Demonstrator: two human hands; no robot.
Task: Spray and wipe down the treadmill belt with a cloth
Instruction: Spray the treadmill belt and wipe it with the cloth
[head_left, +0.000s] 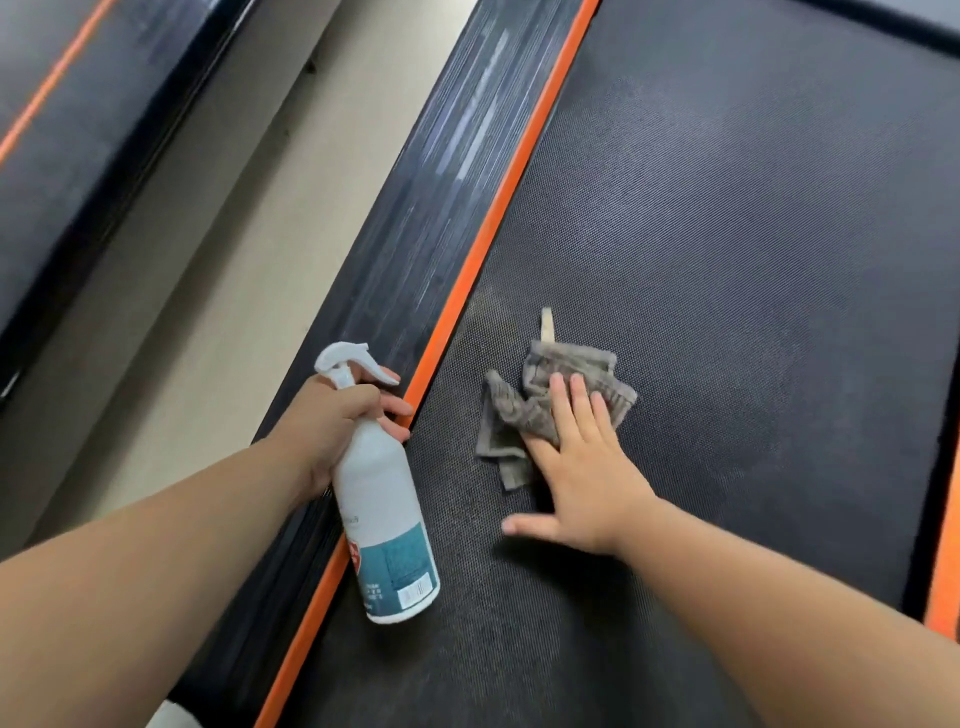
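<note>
So: spray bottle (382, 519) is opaque white, fill level can't be read; teal label and barcode near its base, white trigger head. Left hand (337, 421) grips it round the neck, fingers curled. Bottle axis is tilted, head far-left, base near-right, crossing the orange strip (498, 218) with the base over the treadmill belt (727, 260). Belt is dark, fine-textured, and runs lengthwise away from the camera, leaning right. Cloth (524, 410) is grey, crumpled, tag sticking out at its far edge, lying on the belt near the strip. Right hand (582, 467) presses flat on it, fingers straight, thumb splayed.
</note>
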